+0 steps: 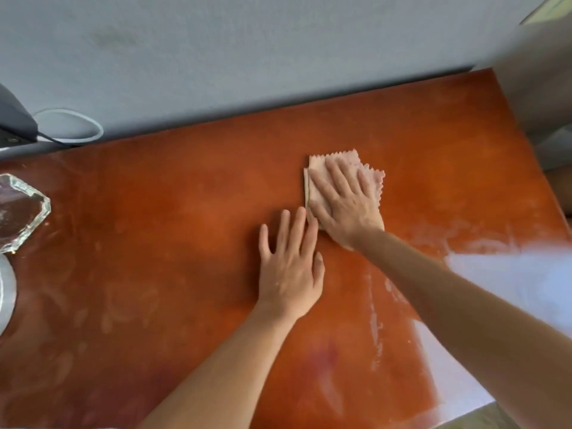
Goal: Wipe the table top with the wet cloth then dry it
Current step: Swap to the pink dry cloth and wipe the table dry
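Observation:
A folded pale pink cloth (373, 176) with zigzag edges lies on the glossy orange-brown table top (185, 212), right of centre. My right hand (343, 202) presses flat on the cloth with straight, spread fingers. My left hand (289, 267) rests flat on the bare table just left of and nearer than the cloth, its fingertips beside the cloth's left edge. Streaks and a bright sheen show on the table's right side.
A clear glass ashtray (18, 209) sits at the left edge, with a round silvery object (6, 292) below it. A dark device (15, 119) and a looped white cable (71, 125) lie at the far left by the grey wall (247, 57). A blurred pale object (538, 72) stands at the far right.

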